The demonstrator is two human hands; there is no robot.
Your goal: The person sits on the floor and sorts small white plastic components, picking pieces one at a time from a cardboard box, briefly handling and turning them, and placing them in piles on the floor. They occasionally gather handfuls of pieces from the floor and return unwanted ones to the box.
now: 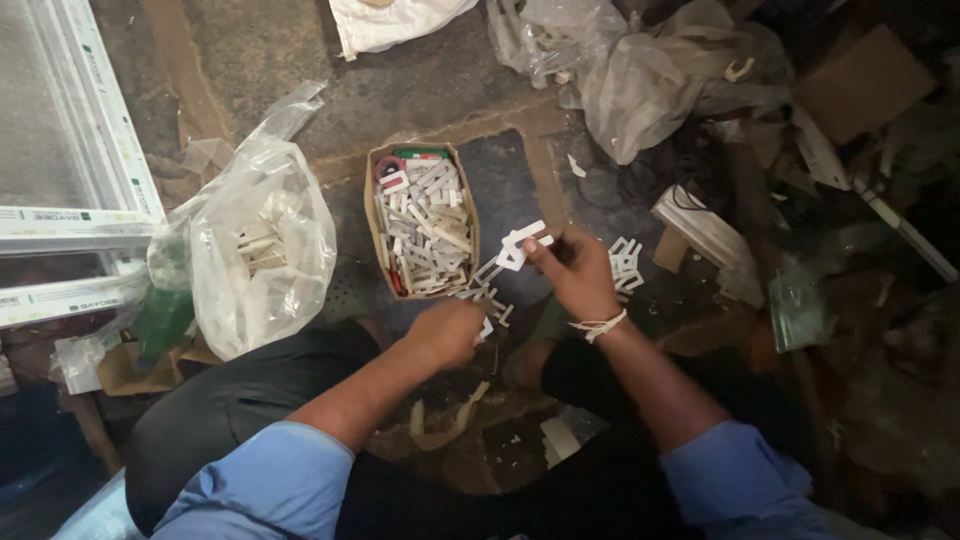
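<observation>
I sit on the floor with my legs folded, looking down. My right hand [577, 273] pinches a white plastic bracket piece [518, 246] between thumb and fingers, just right of a small cardboard box [374, 232] filled with several similar white plastic pieces. My left hand [446, 331] is curled, knuckles up, over a few loose white pieces [492, 296] lying on the floor in front of the box; whether it grips one is hidden. A white thread band circles my right wrist.
A clear plastic bag [262, 250] holding white pieces lies left of the box. White window frame profiles [75, 190] stand at the far left. Crumpled plastic bags [640, 70], more white pieces [625, 265], a white profile offcut [705, 228] and scrap lie to the right.
</observation>
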